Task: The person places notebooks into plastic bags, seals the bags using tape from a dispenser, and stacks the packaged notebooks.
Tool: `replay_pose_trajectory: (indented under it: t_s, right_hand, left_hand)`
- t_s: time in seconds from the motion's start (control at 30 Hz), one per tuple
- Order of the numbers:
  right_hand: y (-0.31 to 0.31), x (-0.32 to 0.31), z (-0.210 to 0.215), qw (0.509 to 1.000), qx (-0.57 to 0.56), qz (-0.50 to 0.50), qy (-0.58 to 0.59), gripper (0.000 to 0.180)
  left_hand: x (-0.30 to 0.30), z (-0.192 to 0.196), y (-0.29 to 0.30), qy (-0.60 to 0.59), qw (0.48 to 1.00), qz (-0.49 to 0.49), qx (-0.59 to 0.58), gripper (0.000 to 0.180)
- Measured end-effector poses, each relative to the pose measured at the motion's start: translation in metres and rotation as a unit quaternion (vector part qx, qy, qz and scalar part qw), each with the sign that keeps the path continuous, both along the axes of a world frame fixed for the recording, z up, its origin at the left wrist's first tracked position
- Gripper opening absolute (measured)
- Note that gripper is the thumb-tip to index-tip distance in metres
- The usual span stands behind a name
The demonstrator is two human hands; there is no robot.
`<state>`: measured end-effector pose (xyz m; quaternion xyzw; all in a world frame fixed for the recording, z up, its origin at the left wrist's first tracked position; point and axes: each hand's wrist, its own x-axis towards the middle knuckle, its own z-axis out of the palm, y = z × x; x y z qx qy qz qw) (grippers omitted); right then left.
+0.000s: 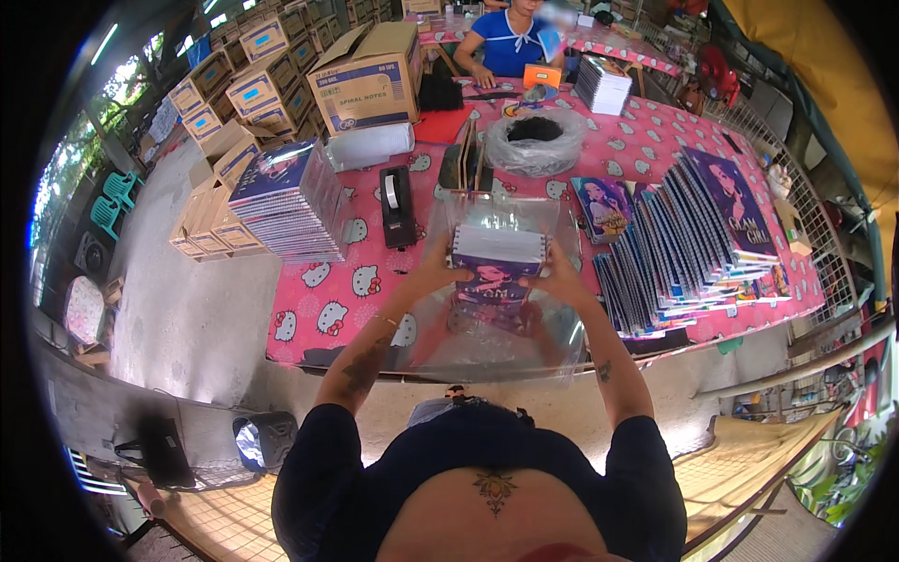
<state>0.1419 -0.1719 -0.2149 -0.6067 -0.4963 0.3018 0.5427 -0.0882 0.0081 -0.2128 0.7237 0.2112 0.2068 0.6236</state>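
Though several, notebooks point(493, 282) between two-handed grip point(565, 273)

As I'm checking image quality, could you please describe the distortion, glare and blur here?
In the head view, the table bows at its near edge and the corners go black; in the head view, reflections streak the clear plastic by the notebooks, daylight washes out the far left, and a blurred patch lies beside the co-worker.

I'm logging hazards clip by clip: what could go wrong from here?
The held notebooks could slip apart if the left hand or right hand eases its grip. The clear plastic around them might crease or tear. The leaning notebooks at right could slide if bumped.
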Motion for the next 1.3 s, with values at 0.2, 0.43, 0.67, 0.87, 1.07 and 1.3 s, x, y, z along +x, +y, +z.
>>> replay_pose_trajectory:
  t_s: [0.2,0.43,0.67,0.87,1.07,1.3]
  right_hand:
    - [-0.010,-0.002,0.161,0.805,0.094,0.108,-0.575,0.039]
    - [0.011,-0.035,0.214,0.918,0.011,0.151,-0.367,0.020]
    - [0.074,-0.094,0.178,0.855,-0.034,0.109,-0.507,0.050]
    - [0.071,-0.100,0.186,0.856,-0.120,0.103,-0.491,0.059]
    - [0.061,-0.101,0.173,0.857,-0.046,0.060,-0.510,0.050]
    - [0.065,-0.108,0.187,0.871,-0.112,0.094,-0.468,0.056]
  left_hand:
    - [-0.024,0.163,-0.006,0.012,0.812,-0.046,0.582,0.057]
    - [-0.037,0.125,0.107,-0.037,0.910,0.230,0.342,0.020]
    - [-0.054,-0.069,0.170,0.039,0.933,0.334,-0.125,0.031]
    - [-0.039,-0.084,0.114,-0.130,0.889,0.398,-0.187,0.022]
    - [-0.055,0.005,0.110,0.377,0.797,0.311,0.355,0.016]
    - [-0.031,0.115,0.056,-0.119,0.979,-0.094,0.138,0.029]
